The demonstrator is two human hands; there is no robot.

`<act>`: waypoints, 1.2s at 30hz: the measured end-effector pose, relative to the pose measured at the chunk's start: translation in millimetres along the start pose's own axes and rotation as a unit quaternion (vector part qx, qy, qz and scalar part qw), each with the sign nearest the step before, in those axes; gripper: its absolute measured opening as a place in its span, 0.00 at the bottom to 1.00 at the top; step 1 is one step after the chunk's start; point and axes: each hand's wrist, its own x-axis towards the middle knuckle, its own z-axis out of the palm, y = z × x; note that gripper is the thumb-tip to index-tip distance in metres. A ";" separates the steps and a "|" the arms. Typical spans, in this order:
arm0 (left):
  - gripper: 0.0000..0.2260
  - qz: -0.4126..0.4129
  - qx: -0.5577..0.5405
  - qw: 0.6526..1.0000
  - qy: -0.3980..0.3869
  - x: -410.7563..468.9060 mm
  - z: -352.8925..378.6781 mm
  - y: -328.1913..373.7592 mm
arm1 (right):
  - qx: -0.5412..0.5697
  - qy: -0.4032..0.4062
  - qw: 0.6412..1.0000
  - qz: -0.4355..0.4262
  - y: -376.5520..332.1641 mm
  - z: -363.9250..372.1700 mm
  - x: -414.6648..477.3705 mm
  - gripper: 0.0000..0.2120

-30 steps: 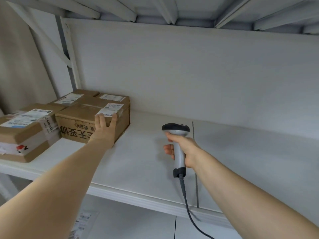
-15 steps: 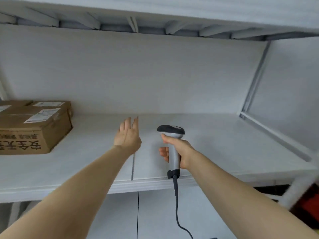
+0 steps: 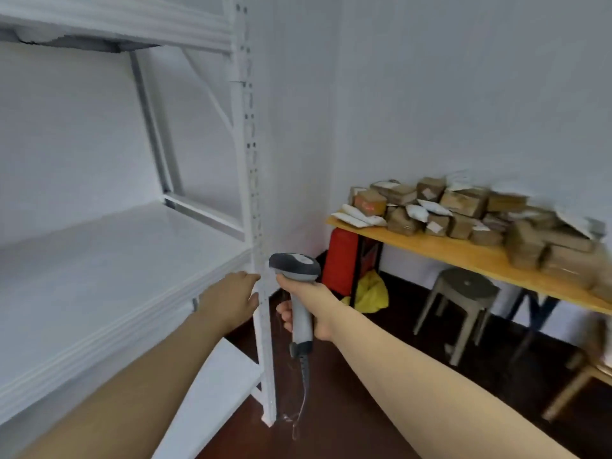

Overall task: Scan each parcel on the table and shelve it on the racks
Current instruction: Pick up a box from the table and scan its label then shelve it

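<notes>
A heap of brown cardboard parcels [image 3: 463, 210] and white mailer bags lies on a wooden table [image 3: 473, 256] at the right, against the wall. My right hand [image 3: 311, 306] grips a grey corded barcode scanner [image 3: 298, 293] by its handle, head up, in front of the rack's upright post. My left hand [image 3: 231, 299] is empty, fingers relaxed, hovering over the front right corner of the white rack shelf [image 3: 99, 276]. No parcel shows on this stretch of shelf.
The rack's perforated white post [image 3: 255, 226] stands between my hands. A grey plastic stool [image 3: 460, 303] sits under the table, with a red object [image 3: 341, 260] and a yellow bag [image 3: 371, 293] by the table leg. Dark floor lies between rack and table.
My view has swung right, off the shelved boxes and onto the rack's end and the parcel table. My left hand let go of the box and pulled back; the scanner stays in my right hand.
</notes>
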 end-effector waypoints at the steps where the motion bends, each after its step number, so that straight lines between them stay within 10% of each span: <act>1: 0.20 0.026 -0.002 1.000 -0.004 17.5 5.6 24.8 | 0.011 0.025 1.000 -0.006 -3.6 -27.5 0.4 0.20; 22: 0.20 0.320 -0.109 0.940 -0.054 379.8 95.7 386.9 | 0.210 0.412 0.886 -0.035 -98.6 -414.0 67.2 0.06; 36: 0.20 0.382 -0.092 0.913 -0.111 493.7 159.5 632.6 | 0.282 0.456 0.843 -0.039 -123.9 -665.3 89.3 0.09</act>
